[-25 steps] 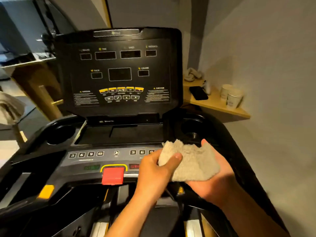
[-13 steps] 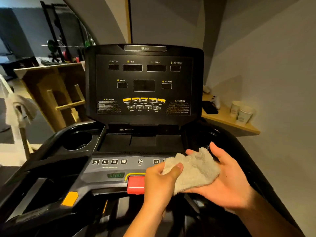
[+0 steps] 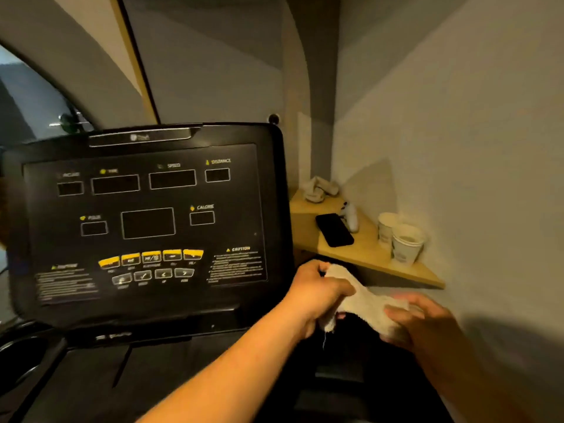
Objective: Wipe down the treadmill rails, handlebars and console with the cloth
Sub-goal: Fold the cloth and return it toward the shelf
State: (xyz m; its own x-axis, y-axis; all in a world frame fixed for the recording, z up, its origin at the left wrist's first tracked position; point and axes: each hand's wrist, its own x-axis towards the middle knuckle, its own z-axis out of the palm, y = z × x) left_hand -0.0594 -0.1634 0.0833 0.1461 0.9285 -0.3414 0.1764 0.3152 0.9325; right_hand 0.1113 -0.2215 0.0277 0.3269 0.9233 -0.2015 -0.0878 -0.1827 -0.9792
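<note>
Both hands hold the beige cloth [image 3: 364,303] stretched between them, just right of the treadmill console [image 3: 143,221] and below the wooden shelf [image 3: 381,254]. The left hand [image 3: 317,296] has its fingers curled tight around one end; the right hand [image 3: 427,322], blurred, seems to pinch the other end. On the shelf sit a dark phone [image 3: 334,230] and paper cups [image 3: 401,239].

Black treadmill console [image 3: 146,221] upright at left, displays dark, both hands gripping a beige cloth [image 3: 364,303] just right of it — left hand [image 3: 320,293], right hand [image 3: 418,319] — wooden shelf [image 3: 366,254] beyond, phone [image 3: 334,230], paper cups [image 3: 401,239].
</note>
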